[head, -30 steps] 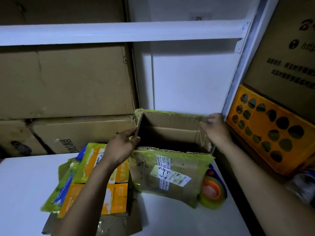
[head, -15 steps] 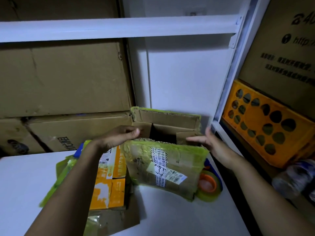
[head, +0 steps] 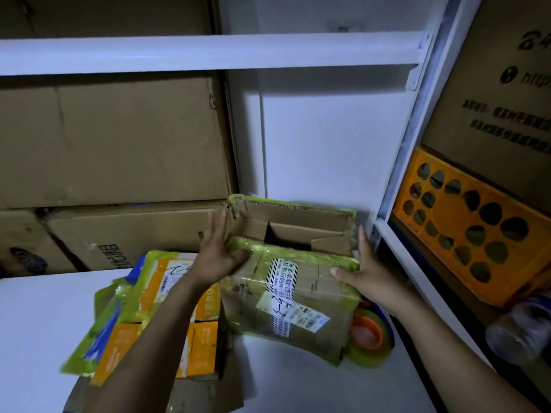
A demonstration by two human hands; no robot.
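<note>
Left hand (head: 219,254) and right hand (head: 365,272) lie flat, fingers straight, either side of the taped box (head: 286,293); I'd squeeze evenly, then lift.

Dimly lit. White wall panel (head: 328,144) at centre, white shelf beam (head: 208,52) across the top, white tabletop (head: 38,323) lower left.

A dim storeroom for parcels: large cardboard cartons (head: 113,138) were stacked on white metal shelving (head: 208,52), and an orange plastic crate (head: 465,234) stood below another printed carton (head: 492,120). A taped box (head: 292,296) bearing shipping labels, flattened packaging (head: 131,293) and a roll of packing tape (head: 366,335) lay on a white worktop (head: 44,323).
</note>
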